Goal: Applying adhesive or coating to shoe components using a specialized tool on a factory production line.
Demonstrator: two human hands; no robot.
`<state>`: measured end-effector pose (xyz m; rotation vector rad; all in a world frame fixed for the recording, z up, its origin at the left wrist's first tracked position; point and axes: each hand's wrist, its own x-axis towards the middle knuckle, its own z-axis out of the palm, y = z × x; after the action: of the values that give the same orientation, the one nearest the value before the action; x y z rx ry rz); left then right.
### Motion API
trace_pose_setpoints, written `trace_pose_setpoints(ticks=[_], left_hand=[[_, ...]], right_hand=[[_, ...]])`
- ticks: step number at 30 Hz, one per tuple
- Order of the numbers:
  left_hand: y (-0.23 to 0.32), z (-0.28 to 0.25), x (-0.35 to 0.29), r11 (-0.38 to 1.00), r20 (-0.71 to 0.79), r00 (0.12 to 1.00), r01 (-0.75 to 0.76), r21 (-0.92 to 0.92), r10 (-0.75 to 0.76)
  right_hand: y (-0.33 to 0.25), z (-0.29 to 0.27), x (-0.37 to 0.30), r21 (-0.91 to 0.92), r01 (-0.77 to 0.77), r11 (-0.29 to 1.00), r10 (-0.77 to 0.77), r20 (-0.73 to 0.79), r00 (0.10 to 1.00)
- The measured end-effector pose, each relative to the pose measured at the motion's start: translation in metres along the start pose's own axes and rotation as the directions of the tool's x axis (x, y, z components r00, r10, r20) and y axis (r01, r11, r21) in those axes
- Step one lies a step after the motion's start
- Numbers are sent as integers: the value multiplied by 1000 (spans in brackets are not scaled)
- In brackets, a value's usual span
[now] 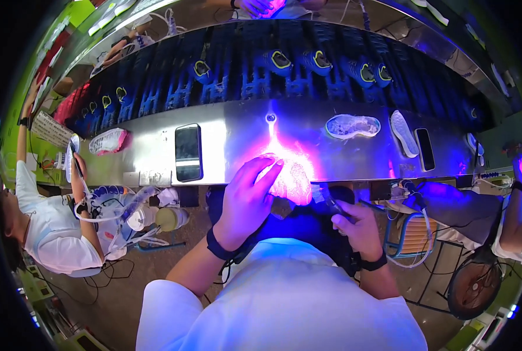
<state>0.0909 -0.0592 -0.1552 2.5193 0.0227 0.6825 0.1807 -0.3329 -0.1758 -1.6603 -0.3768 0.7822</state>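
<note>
My left hand (244, 202) is closed around a shoe sole (293, 178) held at the bench's near edge. Bright pink and violet light washes over the sole and blurs its outline. A small lamp (271, 118) glows just beyond it. To the right of the sole, my right hand (357, 227) grips a brush (333, 203) by its dark handle. The brush's pale bristle end points toward the sole and seems close to it; whether they touch, I cannot tell.
On the metal bench (149, 155) lie a phone (189, 152), soles (353, 126) and a second phone (425, 149). Behind runs a dark conveyor (231, 64) carrying several shoes. Co-workers sit left (62, 234) and right (515, 222). A stool (412, 235) stands at right.
</note>
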Motion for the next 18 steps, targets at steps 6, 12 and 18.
trace_pose_setpoints(ticks=[6, 12, 18], left_hand=[[4, -18, -1, 989, 63, 987, 150, 0, -150], [5, -37, 5, 953, 197, 946, 281, -111, -256], [-6, -38, 3, 919, 351, 912, 308, -246, -212]], right_hand=[[-32, 5, 2, -446, 326, 833, -376, -24, 926], [-59, -11, 12, -541, 339, 770, -323, 129, 938], [-46, -13, 26, -496, 428, 756, -421, 133, 897]])
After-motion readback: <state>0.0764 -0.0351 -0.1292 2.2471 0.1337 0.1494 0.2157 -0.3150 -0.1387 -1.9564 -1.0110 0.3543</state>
